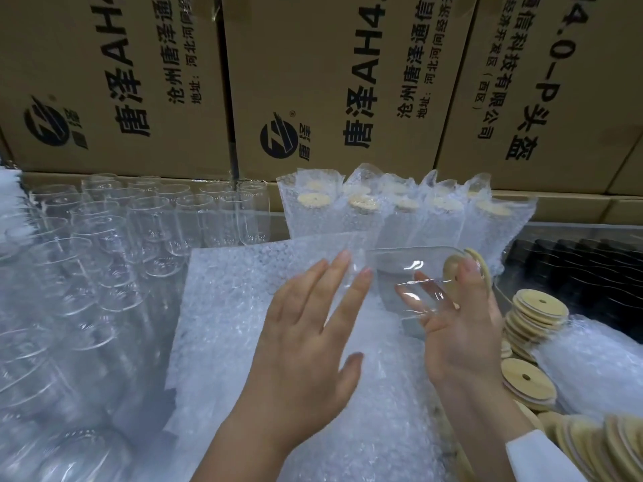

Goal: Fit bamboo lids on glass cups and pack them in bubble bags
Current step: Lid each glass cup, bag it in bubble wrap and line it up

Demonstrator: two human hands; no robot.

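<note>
My right hand (pixel 459 328) holds a clear glass cup (pixel 407 273) on its side, fingers curled under it and thumb across its bamboo lid (pixel 482 269), which faces right. The cup's base points left. My left hand (pixel 313 332) lies flat with straight fingers on a stack of bubble bags (pixel 243 307), fingertips next to the cup's base. Several cups packed in bubble bags (pixel 400 210) with lids fitted stand upright in a row behind.
Many bare glass cups (pixel 114 238) stand crowded at the left. Loose bamboo lids (pixel 536 318) are piled at the right, with more at the lower right (pixel 598 447). Cardboard boxes (pixel 348 81) wall off the back. A dark tray (pixel 574 273) sits far right.
</note>
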